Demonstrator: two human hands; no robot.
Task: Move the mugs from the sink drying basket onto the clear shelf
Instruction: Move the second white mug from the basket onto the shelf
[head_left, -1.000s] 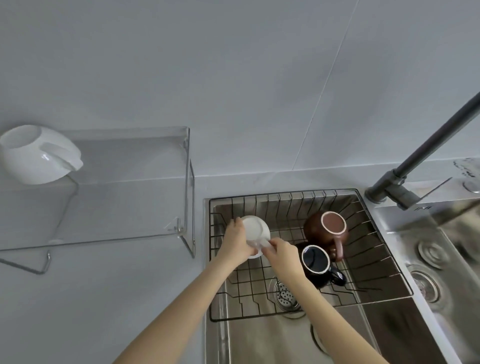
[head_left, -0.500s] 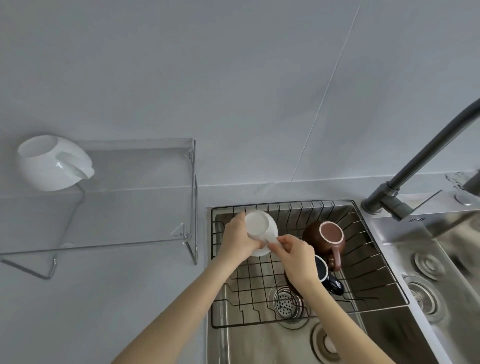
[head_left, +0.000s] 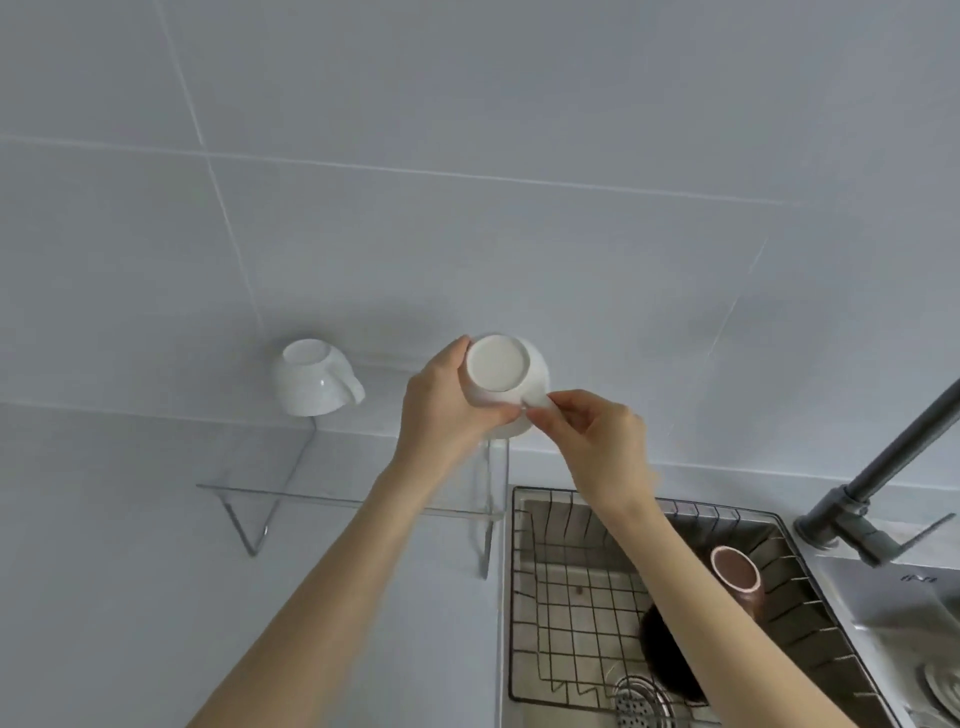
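Both hands hold a white mug (head_left: 501, 376) upside down above the right end of the clear shelf (head_left: 332, 496). My left hand (head_left: 441, 410) wraps its body, and my right hand (head_left: 592, 441) pinches its handle. Another white mug (head_left: 314, 384) stands upside down on the shelf's left part. In the wire drying basket (head_left: 561, 613) a brown mug (head_left: 737, 579) lies on its side. A black mug (head_left: 662, 654) sits beside it, partly hidden by my right forearm.
A dark faucet (head_left: 878, 488) rises at the right of the steel sink (head_left: 904, 644). A sink drain strainer (head_left: 639, 701) shows under the basket. The grey tiled wall stands close behind the shelf.
Both hands lifted the white mug out of the basket and carried it up and left over the shelf. The view tilted upward, so the shelf now sits near the middle.
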